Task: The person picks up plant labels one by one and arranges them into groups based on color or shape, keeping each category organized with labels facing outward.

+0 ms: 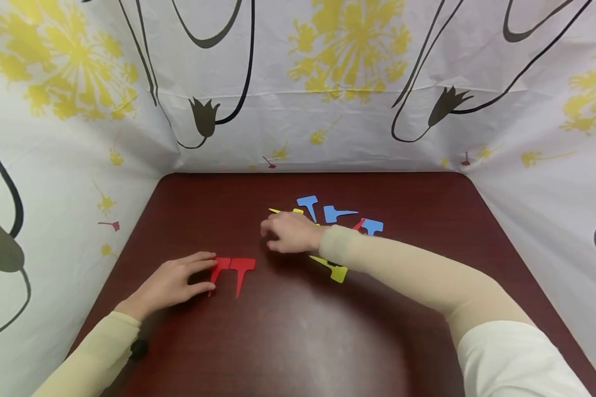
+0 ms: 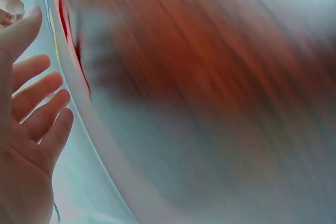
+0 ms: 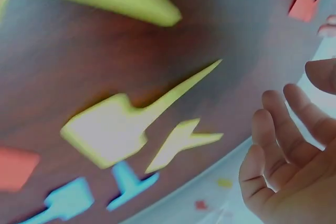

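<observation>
Two red T-shaped plant labels lie side by side on the table, a left one (image 1: 223, 263) and a right one (image 1: 243, 265). My left hand (image 1: 171, 281) rests at the left red label, its relaxed fingertips overlapping it in the head view. Farther up and to the right, my right hand (image 1: 294, 232) hovers over the table among the yellow labels. Its fingers are loosely bent, with nothing between them in the right wrist view. One yellow label (image 3: 107, 129) lies near it, with a smaller-looking yellow label (image 3: 173, 148) beyond.
Blue labels (image 1: 331, 214) lie behind and right of my right hand, one overlapping a red label (image 1: 359, 224). Another yellow label (image 1: 338, 274) lies under the right forearm. The dark table (image 1: 218, 193) is bordered by a patterned cloth (image 1: 288, 149).
</observation>
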`<state>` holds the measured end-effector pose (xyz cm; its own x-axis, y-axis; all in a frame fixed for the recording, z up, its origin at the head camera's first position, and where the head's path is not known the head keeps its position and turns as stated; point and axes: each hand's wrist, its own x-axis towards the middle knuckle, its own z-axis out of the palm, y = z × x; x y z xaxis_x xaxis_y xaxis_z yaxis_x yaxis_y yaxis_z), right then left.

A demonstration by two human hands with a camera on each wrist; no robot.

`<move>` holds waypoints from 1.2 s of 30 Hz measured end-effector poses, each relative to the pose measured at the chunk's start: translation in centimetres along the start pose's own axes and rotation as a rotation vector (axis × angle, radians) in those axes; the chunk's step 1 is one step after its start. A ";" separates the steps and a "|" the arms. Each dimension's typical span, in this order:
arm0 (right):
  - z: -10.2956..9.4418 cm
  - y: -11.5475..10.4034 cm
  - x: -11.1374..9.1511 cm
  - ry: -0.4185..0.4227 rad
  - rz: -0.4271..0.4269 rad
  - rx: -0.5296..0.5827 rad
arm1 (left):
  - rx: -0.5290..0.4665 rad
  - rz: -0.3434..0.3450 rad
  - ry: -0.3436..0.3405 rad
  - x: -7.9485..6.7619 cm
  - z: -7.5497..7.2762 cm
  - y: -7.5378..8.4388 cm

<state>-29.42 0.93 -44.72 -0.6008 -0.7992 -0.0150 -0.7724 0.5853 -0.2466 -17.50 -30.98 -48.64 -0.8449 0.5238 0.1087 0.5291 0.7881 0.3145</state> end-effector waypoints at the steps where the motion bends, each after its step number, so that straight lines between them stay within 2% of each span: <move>1: -0.4 0.7 -0.5 -0.001 -0.004 -0.019 | -0.002 0.013 0.000 0.3 0.0 0.3; 9: -2.7 6.2 -5.1 -0.028 0.036 -0.119 | 0.054 0.117 -0.014 2.3 1.4 3.0; 16: -2.7 10.7 -9.1 0.011 0.057 -0.250 | 0.101 0.224 -0.061 3.3 1.8 4.8; 21: -2.5 13.1 -11.5 -0.005 0.082 -0.255 | 0.093 0.225 -0.089 3.3 1.9 4.9; 27: -2.2 14.9 -13.6 0.005 0.053 -0.304 | 0.082 0.219 -0.107 3.0 1.7 4.5; 36: -2.2 16.1 -14.5 0.026 -0.040 -0.453 | 0.098 0.218 -0.118 3.0 1.9 4.1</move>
<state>-33.55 22.26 -46.36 -0.5689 -0.8223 0.0114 -0.8040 0.5590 0.2026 -17.77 -25.56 -48.86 -0.6983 0.7140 0.0512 0.7074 0.6773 0.2020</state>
